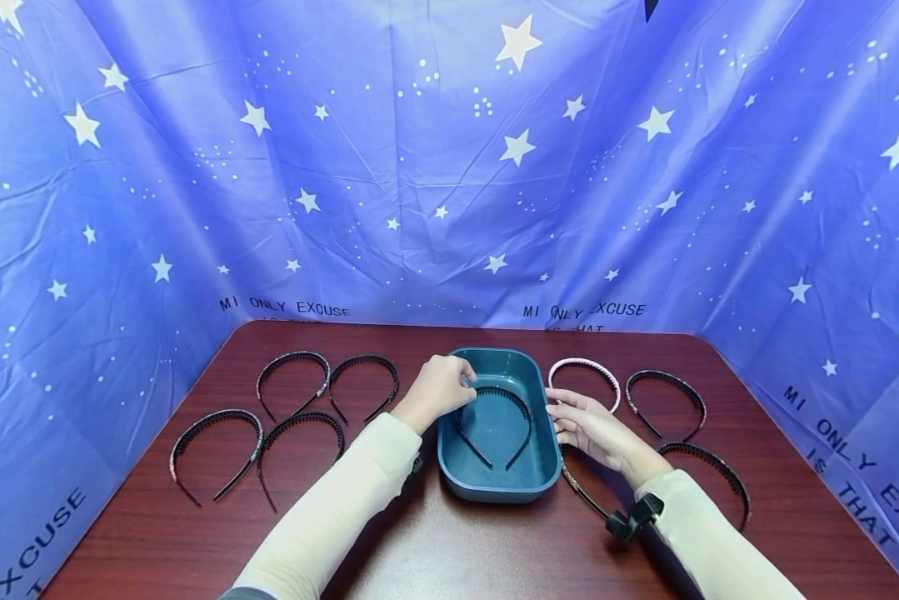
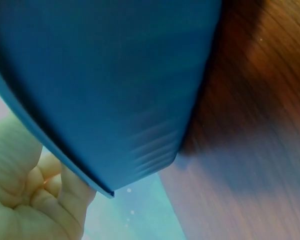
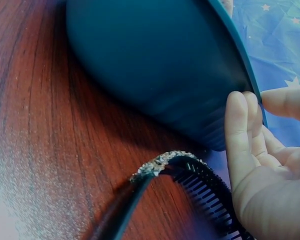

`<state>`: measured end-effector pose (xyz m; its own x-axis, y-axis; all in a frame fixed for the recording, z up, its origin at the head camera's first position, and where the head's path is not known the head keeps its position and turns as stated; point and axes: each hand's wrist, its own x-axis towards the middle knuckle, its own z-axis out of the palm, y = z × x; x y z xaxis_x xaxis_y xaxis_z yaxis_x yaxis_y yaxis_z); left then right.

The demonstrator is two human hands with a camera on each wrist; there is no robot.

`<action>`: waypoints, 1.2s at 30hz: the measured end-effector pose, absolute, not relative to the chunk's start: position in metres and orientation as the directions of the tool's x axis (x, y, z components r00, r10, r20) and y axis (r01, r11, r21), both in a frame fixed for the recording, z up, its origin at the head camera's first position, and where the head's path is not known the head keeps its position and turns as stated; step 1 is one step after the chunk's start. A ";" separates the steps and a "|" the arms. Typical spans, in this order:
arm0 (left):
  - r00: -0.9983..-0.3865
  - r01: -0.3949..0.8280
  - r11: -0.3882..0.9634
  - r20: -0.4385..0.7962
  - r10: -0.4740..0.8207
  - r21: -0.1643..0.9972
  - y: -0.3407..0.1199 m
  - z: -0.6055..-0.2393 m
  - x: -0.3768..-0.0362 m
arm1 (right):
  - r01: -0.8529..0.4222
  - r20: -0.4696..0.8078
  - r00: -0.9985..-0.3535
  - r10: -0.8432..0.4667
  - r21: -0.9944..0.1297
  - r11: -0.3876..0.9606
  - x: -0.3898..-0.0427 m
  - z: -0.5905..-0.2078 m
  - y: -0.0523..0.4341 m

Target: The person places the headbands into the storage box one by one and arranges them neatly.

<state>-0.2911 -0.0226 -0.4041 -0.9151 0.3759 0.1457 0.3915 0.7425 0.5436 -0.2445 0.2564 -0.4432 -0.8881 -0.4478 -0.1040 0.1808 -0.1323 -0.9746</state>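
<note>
A dark teal plastic bin (image 1: 498, 492) stands mid-table, with a black toothed headband (image 1: 522, 402) inside it. My left hand (image 1: 440, 387) reaches over the bin's left rim, fingers curled, and pinches the headband at its upper left. In the left wrist view the bin's wall (image 2: 105, 90) hides those fingertips' grip, while the left hand (image 2: 40, 195) shows curled beyond the rim. At the right rim, my right hand (image 1: 595, 429) holds the bin's edge. The right wrist view has the right hand (image 3: 270, 170) with fingers along the outer wall and another digit at the rim.
Left of the bin lie several dark headbands (image 1: 227, 412). On the right are a pink headband (image 1: 584, 361), two dark headbands (image 1: 677, 380), and a glittery headband (image 3: 162, 162) partly under my right hand. A starry blue curtain (image 1: 389, 167) borders the red-brown table (image 1: 449, 550).
</note>
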 end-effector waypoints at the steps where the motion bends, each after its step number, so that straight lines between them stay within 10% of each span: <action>1: -0.915 0.391 0.739 0.143 0.378 0.549 -0.023 -0.404 -0.291 | 0.181 -0.104 -0.888 -0.447 -0.974 -0.133 -0.245 -0.443 0.256; 36: -0.893 0.277 0.332 0.115 0.435 0.902 -0.047 -0.406 -0.285 | 0.166 -0.097 -0.898 -0.430 -0.978 -0.126 -0.244 -0.443 0.254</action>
<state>-0.2846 -0.0468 -0.4057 -0.8933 0.4347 0.1146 0.2770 0.3315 0.9019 -0.2436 0.2542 -0.4429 -0.8977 -0.4299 -0.0970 0.1660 -0.1258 -0.9781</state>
